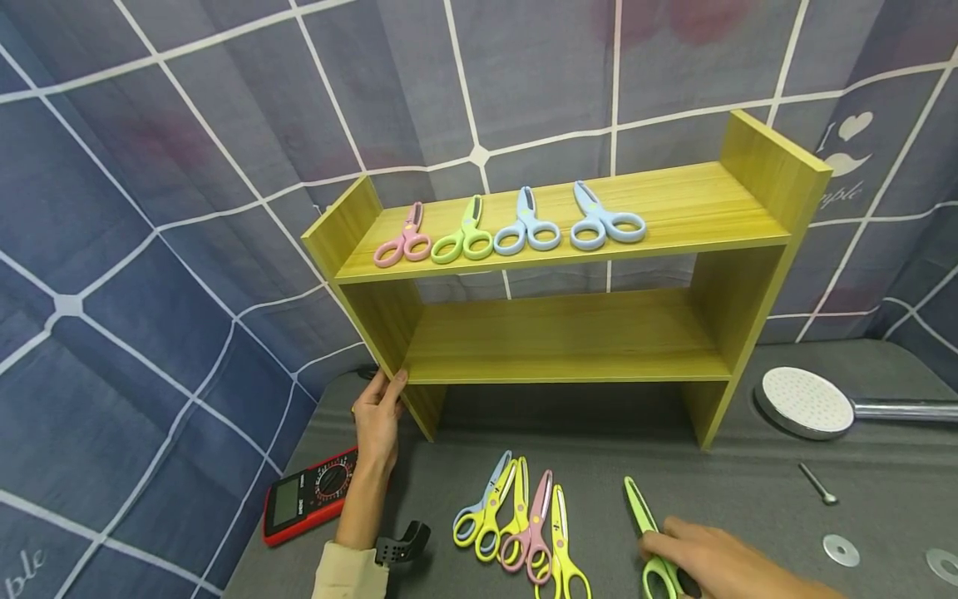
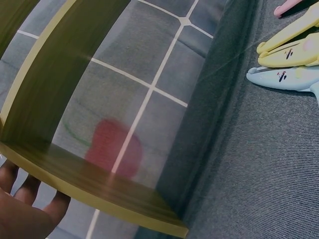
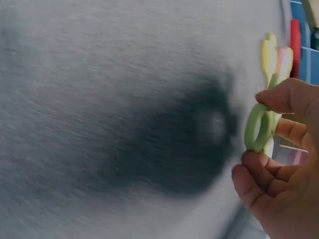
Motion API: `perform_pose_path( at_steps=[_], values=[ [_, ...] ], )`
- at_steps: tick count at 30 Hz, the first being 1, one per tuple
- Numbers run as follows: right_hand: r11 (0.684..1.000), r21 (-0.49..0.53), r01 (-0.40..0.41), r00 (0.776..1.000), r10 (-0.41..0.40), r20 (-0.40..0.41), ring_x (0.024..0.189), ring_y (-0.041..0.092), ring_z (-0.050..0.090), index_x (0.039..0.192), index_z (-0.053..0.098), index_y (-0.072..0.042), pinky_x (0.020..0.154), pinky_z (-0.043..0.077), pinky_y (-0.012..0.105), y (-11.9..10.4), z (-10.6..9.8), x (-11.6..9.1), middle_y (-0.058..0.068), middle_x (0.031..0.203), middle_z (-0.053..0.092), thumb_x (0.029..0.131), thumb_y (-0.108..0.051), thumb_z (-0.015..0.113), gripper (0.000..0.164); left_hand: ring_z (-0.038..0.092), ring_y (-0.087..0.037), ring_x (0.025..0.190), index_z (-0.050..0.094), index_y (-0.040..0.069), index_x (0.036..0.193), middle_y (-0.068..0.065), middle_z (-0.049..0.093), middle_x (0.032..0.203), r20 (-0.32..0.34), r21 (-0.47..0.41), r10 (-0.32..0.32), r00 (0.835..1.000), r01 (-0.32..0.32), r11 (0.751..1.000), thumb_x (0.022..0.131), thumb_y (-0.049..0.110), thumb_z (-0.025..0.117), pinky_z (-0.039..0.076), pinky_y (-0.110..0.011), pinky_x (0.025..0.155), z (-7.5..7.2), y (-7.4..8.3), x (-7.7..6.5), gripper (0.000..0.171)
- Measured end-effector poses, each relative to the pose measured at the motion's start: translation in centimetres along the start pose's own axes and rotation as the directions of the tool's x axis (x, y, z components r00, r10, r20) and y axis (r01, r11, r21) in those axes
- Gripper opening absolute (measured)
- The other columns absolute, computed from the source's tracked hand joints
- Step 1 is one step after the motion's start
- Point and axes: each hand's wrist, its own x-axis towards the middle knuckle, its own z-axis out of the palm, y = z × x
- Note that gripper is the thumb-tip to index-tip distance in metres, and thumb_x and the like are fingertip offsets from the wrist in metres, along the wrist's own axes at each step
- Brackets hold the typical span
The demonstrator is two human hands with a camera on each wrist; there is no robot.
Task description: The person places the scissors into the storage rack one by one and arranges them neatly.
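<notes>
A two-tier wooden shelf (image 1: 569,333) stands upright in the head view. My left hand (image 1: 379,420) holds its left side panel low down, the fingers (image 2: 31,191) against the outer face. Green scissors (image 1: 639,507) are in my right hand (image 1: 707,553), pinched near the handle loops; in the right wrist view a green loop (image 3: 254,127) shows between thumb and fingers. Along the top board lie pink scissors (image 1: 407,239), light green scissors (image 1: 466,237) and two blue pairs, one being the blue scissors (image 1: 608,223) at the right.
Several scissors lie in a cluster before the shelf, among them yellow scissors (image 1: 560,541) and pink scissors (image 1: 533,532). A red multimeter (image 1: 314,492) sits by my left forearm. To the right are a shower head (image 1: 808,403), a bolt (image 1: 818,482) and a washer (image 1: 841,550).
</notes>
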Motion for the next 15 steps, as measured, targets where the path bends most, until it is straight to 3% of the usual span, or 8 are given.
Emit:
perform_pose_path(
  at_steps=[4,8,12,15],
  values=[
    [0.992,-0.128,0.017,0.986,-0.038,-0.161,0.074,-0.005,0.04,0.112,0.061,-0.025,0.058,0.034,0.017,-1.7,-2.9,1.5,-0.021,0.092,0.043,0.061,-0.016,0.082,0.056,0.06,-0.012,0.105,0.053,0.006,0.142,-0.001,0.067,0.121,-0.003,-0.004,0.006,1.0,-0.006,1.0,0.099,0.016,0.062,0.048,-0.032,0.084,0.0,-0.1,0.0,0.045],
    [0.981,-0.194,-0.013,0.945,-0.051,-0.322,0.079,-0.004,0.045,0.115,0.063,-0.026,0.066,0.036,0.015,-4.1,-6.7,3.4,-0.021,0.099,0.047,0.058,-0.009,0.077,0.061,0.06,-0.013,0.106,0.054,0.006,0.142,-0.002,0.067,0.122,-0.005,-0.002,0.005,1.0,-0.005,1.0,0.099,0.016,0.063,0.049,-0.033,0.085,-0.1,-0.1,0.0,0.045],
    [0.974,-0.228,-0.015,0.865,-0.102,-0.492,0.079,-0.003,0.045,0.112,0.067,-0.016,0.069,0.037,0.015,-5.9,-10.4,4.9,-0.014,0.098,0.052,0.064,-0.01,0.066,0.048,0.059,-0.013,0.106,0.054,0.006,0.142,-0.003,0.066,0.123,0.002,0.004,0.006,1.0,-0.006,1.0,0.099,0.017,0.063,0.049,-0.032,0.085,0.0,-0.2,0.0,0.045],
    [0.967,-0.256,-0.021,0.765,-0.149,-0.627,0.08,-0.001,0.044,0.105,0.069,-0.005,0.074,0.035,0.014,-7.2,-12.9,6.0,-0.004,0.092,0.055,0.074,-0.015,0.059,0.035,0.059,-0.013,0.107,0.054,0.006,0.142,-0.004,0.065,0.124,0.003,0.006,0.006,1.0,-0.006,1.0,0.099,0.018,0.063,0.048,-0.032,0.085,0.0,-0.2,0.0,0.045]
  ],
)
